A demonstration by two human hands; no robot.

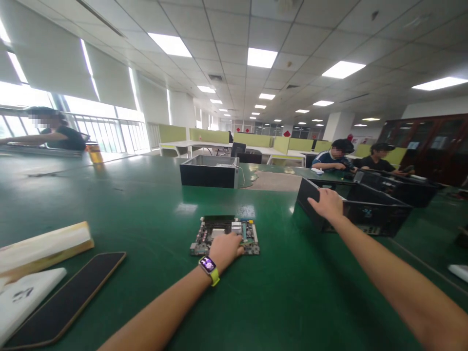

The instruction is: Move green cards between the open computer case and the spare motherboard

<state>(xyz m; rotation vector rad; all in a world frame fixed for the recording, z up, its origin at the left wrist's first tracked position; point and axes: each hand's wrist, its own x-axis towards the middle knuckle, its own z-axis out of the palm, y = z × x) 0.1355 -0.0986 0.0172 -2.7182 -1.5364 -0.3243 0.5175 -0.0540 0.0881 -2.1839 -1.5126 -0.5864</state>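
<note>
A motherboard [206,239] lies flat on the green tabletop in front of me. My left hand [224,247], with a yellow-strapped watch on its wrist, rests over the board's near right part. Its fingers are bent against the board, and the fingertips are partly hidden. Farther right, my right hand [328,204] is closed over the upper edge of a black computer case [373,217], at its left end panel. The case lies open on the table, tilted to my view.
A second open case [209,176] stands ahead. At left lie a dark flat pad [69,297], a white slab [36,297] and a long wrapped box [47,243]. An amber container [95,153] stands far left. People sit at left and at right, behind another black case [398,187].
</note>
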